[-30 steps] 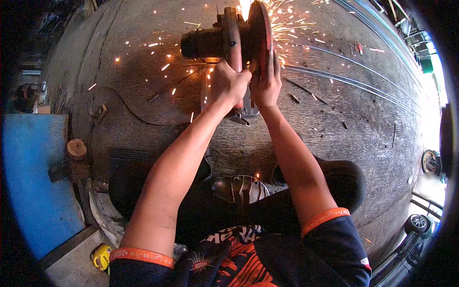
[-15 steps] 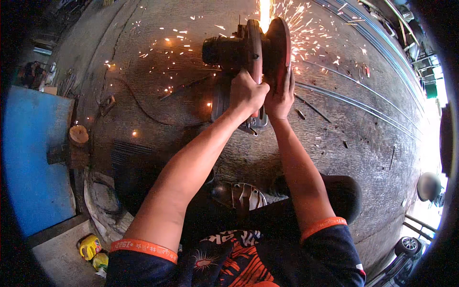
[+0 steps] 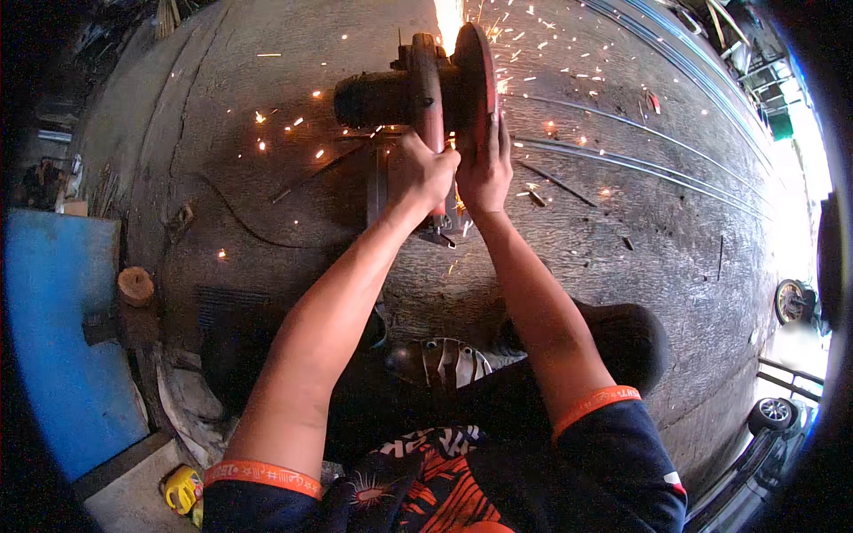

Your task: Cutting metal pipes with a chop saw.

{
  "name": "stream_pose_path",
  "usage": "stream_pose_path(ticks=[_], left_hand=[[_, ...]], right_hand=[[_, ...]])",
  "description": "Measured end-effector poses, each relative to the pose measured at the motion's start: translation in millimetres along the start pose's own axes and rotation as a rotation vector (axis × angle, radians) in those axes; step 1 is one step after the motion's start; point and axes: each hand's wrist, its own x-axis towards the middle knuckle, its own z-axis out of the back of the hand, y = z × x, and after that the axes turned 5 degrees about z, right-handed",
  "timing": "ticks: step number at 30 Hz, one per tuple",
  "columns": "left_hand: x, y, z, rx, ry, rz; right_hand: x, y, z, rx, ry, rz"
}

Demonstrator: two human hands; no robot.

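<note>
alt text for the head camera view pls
A person's left hand grips the handle of a red cut-off saw while the right hand rests on its guard, sparks spraying over a grey concrete floor with thin metal rods.

A single head-worn fisheye view looks steeply down from close above the person's outstretched forearms onto the concrete floor (image 3: 622,222); straight edges bend toward the dark rim

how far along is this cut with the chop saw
Done: cannot be told; short offcuts lie on the floor. In hand: the left hand grips the handle of the saw, the right hand rests on the red blade guard, and sparks fly, so cutting is under way. Left: the piece under the blade is hidden; long metal rods lie uncut beside it.
</note>
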Motion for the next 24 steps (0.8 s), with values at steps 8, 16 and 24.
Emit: stream_pose_path(ticks=[8,16,24], left_hand=[[-3.8,-11.8,8.0,-0.094,0.145,0.136],[-2.2,-18.8,21.6,0.093,0.166,0.082],[4.0,1.4,4.2,-0.072,0.208,0.196]], right_hand=[[-0.1,2.6,2.6,0.02,-0.032,-0.02],[0.8,3.7,2.6,0.047,-0.026,-0.002],[0.4,5.4,3.3,0.033,-0.023,-0.031]])
